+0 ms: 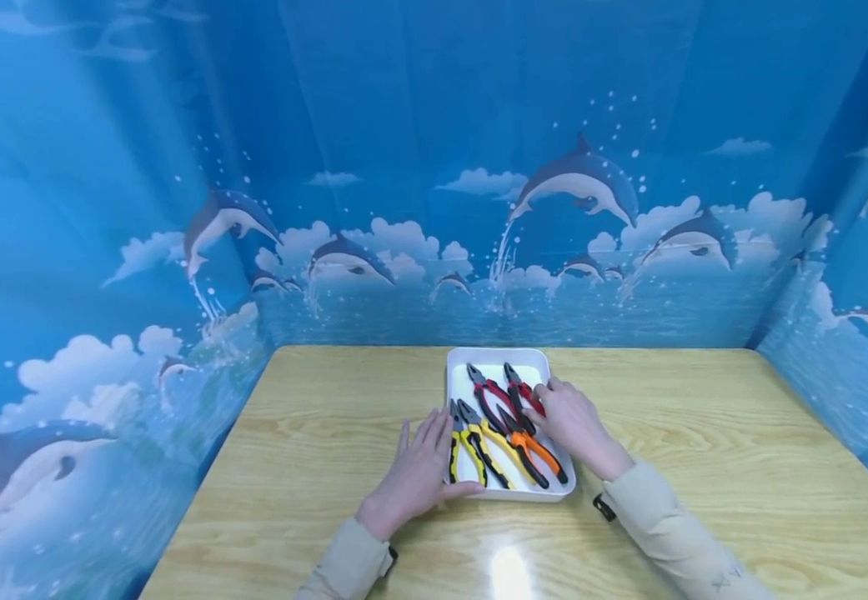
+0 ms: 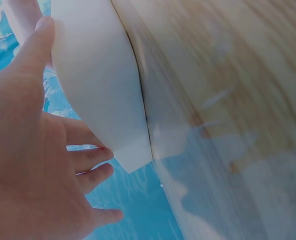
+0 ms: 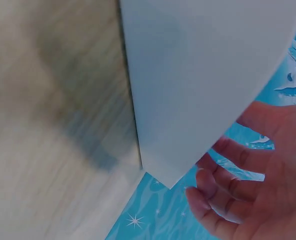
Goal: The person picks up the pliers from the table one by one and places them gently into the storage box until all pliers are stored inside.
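Observation:
A white tray (image 1: 509,495) holds several pairs of pliers. My right hand (image 1: 572,421) reaches over its right side, with thumb and fingers around the handles of the right-hand red-handled pliers (image 1: 514,379); the fingertips are partly hidden. Beside these lie other red-and-black pliers (image 1: 488,392). Nearer the front are orange-and-black needle-nose pliers (image 1: 534,450) and yellow-and-black pliers (image 1: 479,442). My left hand (image 1: 418,467) rests against the tray's left side with its fingers extended, the thumb along the front rim. In the left wrist view, those fingers touch the white wall (image 2: 98,75).
The tray stands on a light wood-grain table (image 1: 313,442), close to its back edge. A blue curtain printed with dolphins (image 1: 576,183) and clouds encloses the table at the back and both sides.

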`<state>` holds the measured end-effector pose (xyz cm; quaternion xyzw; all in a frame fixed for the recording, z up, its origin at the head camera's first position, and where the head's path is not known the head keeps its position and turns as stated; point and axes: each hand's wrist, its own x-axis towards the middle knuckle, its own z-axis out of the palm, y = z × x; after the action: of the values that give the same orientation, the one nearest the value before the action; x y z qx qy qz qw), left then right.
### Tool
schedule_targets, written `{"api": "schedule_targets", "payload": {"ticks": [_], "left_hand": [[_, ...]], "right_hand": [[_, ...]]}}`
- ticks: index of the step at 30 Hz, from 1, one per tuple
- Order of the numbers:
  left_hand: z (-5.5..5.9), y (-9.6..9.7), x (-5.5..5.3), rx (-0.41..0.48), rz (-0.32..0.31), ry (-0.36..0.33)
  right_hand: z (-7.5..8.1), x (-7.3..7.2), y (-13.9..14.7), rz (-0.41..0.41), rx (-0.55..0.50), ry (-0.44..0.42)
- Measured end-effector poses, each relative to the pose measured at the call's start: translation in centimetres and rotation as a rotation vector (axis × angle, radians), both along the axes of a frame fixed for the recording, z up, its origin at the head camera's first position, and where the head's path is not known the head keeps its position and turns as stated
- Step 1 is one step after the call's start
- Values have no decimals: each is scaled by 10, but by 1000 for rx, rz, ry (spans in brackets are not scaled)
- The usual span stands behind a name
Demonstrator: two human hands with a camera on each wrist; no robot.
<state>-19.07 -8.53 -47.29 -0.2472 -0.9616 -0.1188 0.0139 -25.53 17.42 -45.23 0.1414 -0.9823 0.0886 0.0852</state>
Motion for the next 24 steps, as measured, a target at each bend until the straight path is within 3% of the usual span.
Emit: {"api": "schedule_targets", "payload": {"ticks": [9, 17, 24], "left_hand": [[0, -3, 1, 4, -2, 18], [1, -6, -1, -3, -3, 11], [8, -9, -6, -1, -13, -35]], "right_hand": [[-3, 18, 10, 37, -63, 88], [-4, 19, 14, 13, -94, 56], [-1, 17, 12, -3, -115, 16]]}}
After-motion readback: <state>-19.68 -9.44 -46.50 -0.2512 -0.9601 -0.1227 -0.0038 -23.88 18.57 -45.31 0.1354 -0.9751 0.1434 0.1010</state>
